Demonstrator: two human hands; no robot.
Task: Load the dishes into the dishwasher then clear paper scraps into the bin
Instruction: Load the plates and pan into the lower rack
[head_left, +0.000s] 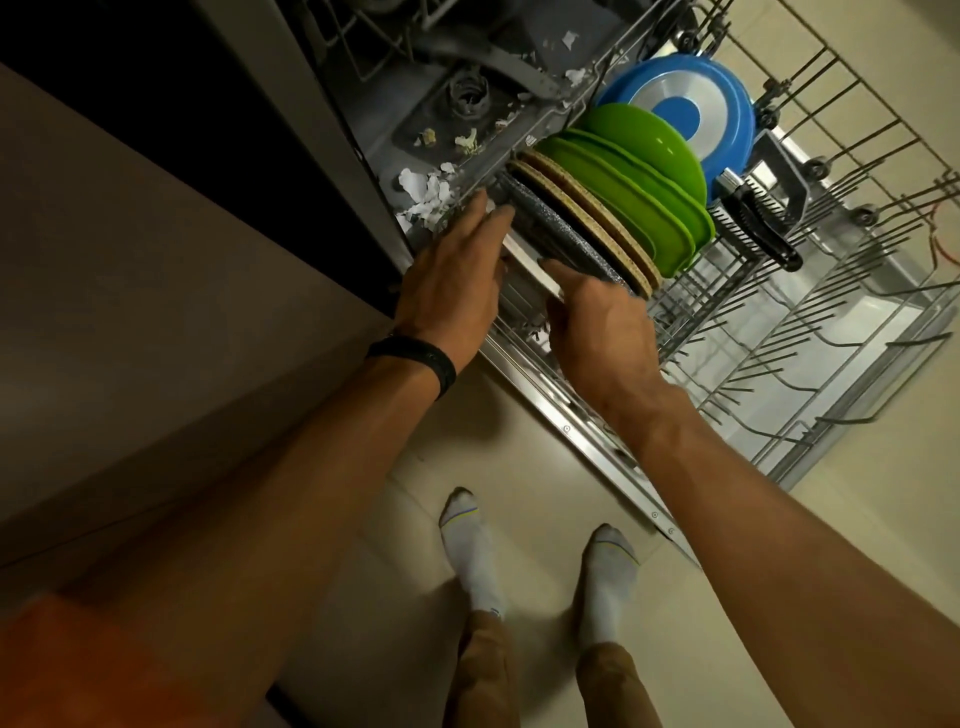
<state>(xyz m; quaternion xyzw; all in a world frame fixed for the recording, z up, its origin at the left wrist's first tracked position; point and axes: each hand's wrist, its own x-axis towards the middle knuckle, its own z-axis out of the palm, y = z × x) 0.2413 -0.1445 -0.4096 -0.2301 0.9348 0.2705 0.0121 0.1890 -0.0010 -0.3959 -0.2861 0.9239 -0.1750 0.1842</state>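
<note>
My left hand (457, 275) is stretched out flat, its straight fingertips touching the far edge of a grey plate (556, 234). My right hand (597, 322) grips the near edge of that plate, thumb laid on its face and fingers hidden behind it. The grey plate stands on edge in the dishwasher rack (852, 413), and just beyond it in the same row stand two tan plates (597, 221), green plates (649, 208), a green bowl (644, 140) and a blue pan (691, 93), while white paper scraps (423, 195) lie on the dishwasher floor just past my left fingertips.
</note>
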